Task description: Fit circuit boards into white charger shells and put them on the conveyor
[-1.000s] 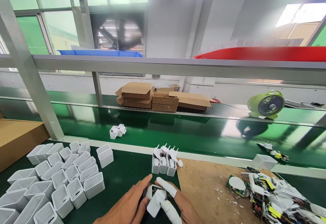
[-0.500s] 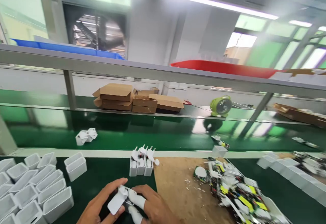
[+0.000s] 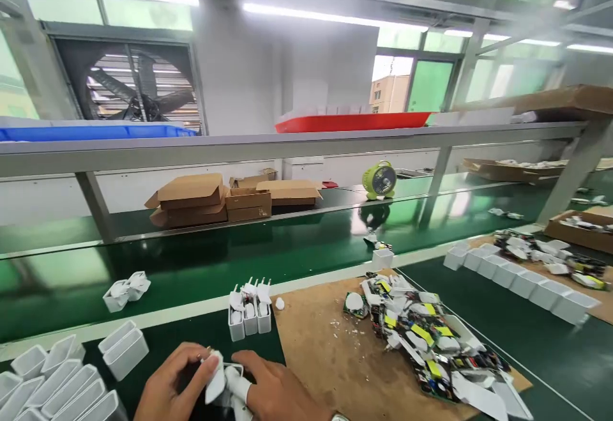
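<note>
At the bottom centre my left hand [image 3: 175,386] pinches a white plastic end piece [image 3: 215,379] between thumb and fingers. My right hand [image 3: 282,386], with white wraps on two fingers, closes around a white plastic case [image 3: 235,366], mostly hidden by the fingers. The two pieces are close together; whether they are joined I cannot tell. Just beyond my hands stands a row of white cases [image 3: 249,319] with pronged white end pieces on top. A small white part [image 3: 280,304] lies beside them.
Open white cases [image 3: 71,389] fill the lower left, with a pair [image 3: 123,349] nearby. Circuit boards [image 3: 421,331] are heaped on a brown board [image 3: 330,357] at right. A green conveyor belt [image 3: 297,245] runs behind. Beyond are cardboard boxes [image 3: 191,197] and a green fan [image 3: 379,180].
The view has turned right and levelled. My left hand has tilted the white end piece from face-on to nearly edge-on; my right hand stays on the case.
</note>
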Motion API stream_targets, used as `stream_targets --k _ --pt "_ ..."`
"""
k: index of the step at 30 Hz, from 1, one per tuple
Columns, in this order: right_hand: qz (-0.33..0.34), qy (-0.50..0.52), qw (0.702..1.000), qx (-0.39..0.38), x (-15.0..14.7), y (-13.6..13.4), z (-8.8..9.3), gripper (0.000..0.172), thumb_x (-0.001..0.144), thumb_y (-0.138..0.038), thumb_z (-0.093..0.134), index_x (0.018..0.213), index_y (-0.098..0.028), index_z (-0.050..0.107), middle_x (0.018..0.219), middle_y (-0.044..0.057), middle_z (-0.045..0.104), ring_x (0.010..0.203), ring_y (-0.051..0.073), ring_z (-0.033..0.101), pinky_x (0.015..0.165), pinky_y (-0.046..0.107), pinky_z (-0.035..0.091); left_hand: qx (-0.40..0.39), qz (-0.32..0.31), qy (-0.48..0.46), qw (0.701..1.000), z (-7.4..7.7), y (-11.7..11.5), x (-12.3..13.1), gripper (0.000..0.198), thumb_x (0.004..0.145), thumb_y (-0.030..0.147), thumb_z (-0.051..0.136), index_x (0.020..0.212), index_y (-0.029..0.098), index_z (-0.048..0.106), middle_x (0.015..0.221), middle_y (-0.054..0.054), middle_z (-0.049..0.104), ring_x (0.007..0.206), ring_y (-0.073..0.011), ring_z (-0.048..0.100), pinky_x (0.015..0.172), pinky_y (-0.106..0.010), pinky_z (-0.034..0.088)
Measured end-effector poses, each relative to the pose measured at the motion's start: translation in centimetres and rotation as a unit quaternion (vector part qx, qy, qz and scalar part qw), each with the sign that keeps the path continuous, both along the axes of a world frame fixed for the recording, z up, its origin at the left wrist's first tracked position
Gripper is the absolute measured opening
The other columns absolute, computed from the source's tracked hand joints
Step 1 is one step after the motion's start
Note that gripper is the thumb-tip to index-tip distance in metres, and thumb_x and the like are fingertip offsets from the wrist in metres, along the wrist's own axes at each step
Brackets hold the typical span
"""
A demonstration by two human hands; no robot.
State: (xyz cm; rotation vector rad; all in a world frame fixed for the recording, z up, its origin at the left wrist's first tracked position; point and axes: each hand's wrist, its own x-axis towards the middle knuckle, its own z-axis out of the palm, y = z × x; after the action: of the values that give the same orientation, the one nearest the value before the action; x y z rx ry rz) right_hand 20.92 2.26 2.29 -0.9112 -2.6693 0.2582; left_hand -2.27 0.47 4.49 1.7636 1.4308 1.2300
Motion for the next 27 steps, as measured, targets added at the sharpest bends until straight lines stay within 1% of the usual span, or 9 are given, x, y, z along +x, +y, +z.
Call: stream_targets --k 2,5,8,11,15,18,20,23,27 --pt "0.006 -0.024 1.0 0.011 -0.1 0.1 0.1 0.056 0.074 -0.014 0.073 0.13 -0.009 0.068 0.159 0.03 0.047 0.113 0.044 0.074 0.095 0.052 0.064 -0.005 0.005 0.032 0.999 1.1 0.6 1.3 0.041 0.095 0.061 0.061 0.088 0.024 0.078 0.082 -0.002 0.073 0.073 -0.0212 0.071 0.068 -0.028 0.057" --pt "-0.002 -0.07 0.997 0.034 -0.2 0.3 0.5 0.061 0.066 -0.005 0.068 0.127 -0.005 0.069 0.164 0.034 0.037 0.112 0.046 0.074 0.094 0.051 0.064 0.005 0.023 0.064 0.998 2.2 1.4 3.1 0.036 0.092 0.052 0.058 0.087 0.022 0.077 0.076 -0.002 0.065 0.067 -0.0203 0.064 0.065 -0.03 0.05" --pt "-0.007 -0.09 0.994 0.056 -0.2 0.6 0.8 0.064 0.063 -0.004 0.062 0.127 -0.008 0.068 0.16 0.03 0.046 0.106 0.04 0.077 0.089 0.044 0.066 0.011 0.04 0.085 0.996 2.6 1.8 4.2 0.031 0.089 0.044 0.054 0.076 0.021 0.071 0.077 -0.002 0.059 0.066 -0.0197 0.058 0.064 -0.031 0.042" --pt "0.0 -0.096 0.992 0.082 -0.1 0.8 0.6 0.063 0.06 -0.006 0.06 0.122 -0.009 0.069 0.145 0.027 0.061 0.1 0.038 0.077 0.081 0.043 0.067 0.009 0.05 0.09 0.995 2.7 1.8 4.6 0.027 0.088 0.04 0.053 0.075 0.02 0.066 0.078 -0.002 0.057 0.066 -0.0193 0.054 0.065 -0.033 0.037" --pt "0.009 -0.078 0.993 0.093 0.4 1.0 0.4 0.049 0.064 -0.005 0.059 0.111 -0.011 0.07 0.128 0.024 0.067 0.083 0.034 0.077 0.068 0.042 0.067 -0.005 0.013 0.06 0.998 3.2 1.4 4.0 0.039 0.097 0.051 0.052 0.084 0.022 0.074 0.079 -0.002 0.062 0.071 -0.0201 0.06 0.068 -0.032 0.044" --pt "0.022 -0.014 0.994 0.103 0.8 1.3 1.1 0.048 0.077 -0.004 0.057 0.123 -0.014 0.066 0.124 0.018 0.067 0.083 0.027 0.075 0.072 0.037 0.067 -0.016 0.019 0.015 1.0 2.6 0.8 2.5 0.051 0.104 0.061 0.041 0.11 0.023 0.074 0.094 -0.005 0.069 0.082 -0.0213 0.066 0.076 -0.033 0.053" --pt "0.04 0.083 0.987 0.13 1.1 1.4 2.1 0.05 0.09 -0.005 0.051 0.137 -0.016 0.059 0.125 0.017 0.067 0.092 0.025 0.075 0.081 0.033 0.066 -0.024 0.053 -0.032 0.998 1.5 0.4 1.2 0.057 0.105 0.065 0.038 0.125 0.02 0.068 0.101 -0.007 0.069 0.086 -0.0222 0.067 0.082 -0.036 0.056" --pt "0.046 0.213 0.961 0.17 1.2 1.3 3.6 0.053 0.099 -0.005 0.046 0.15 -0.02 0.049 0.127 0.016 0.067 0.105 0.024 0.074 0.09 0.029 0.064 -0.057 0.096 -0.091 0.99 -0.2 0.1 -0.4 0.064 0.105 0.07 0.038 0.132 0.018 0.064 0.098 -0.007 0.069 0.083 -0.0226 0.067 0.082 -0.038 0.057" --pt "0.043 0.141 0.985 0.093 0.9 0.8 3.7 0.046 0.092 -0.004 0.047 0.132 -0.022 0.061 0.13 0.014 0.067 0.094 0.023 0.076 0.083 0.031 0.066 -0.016 0.092 -0.095 0.991 -0.3 -0.2 -0.8 0.056 0.109 0.062 0.038 0.135 0.02 0.065 0.109 -0.01 0.07 0.093 -0.0232 0.069 0.088 -0.039 0.059"
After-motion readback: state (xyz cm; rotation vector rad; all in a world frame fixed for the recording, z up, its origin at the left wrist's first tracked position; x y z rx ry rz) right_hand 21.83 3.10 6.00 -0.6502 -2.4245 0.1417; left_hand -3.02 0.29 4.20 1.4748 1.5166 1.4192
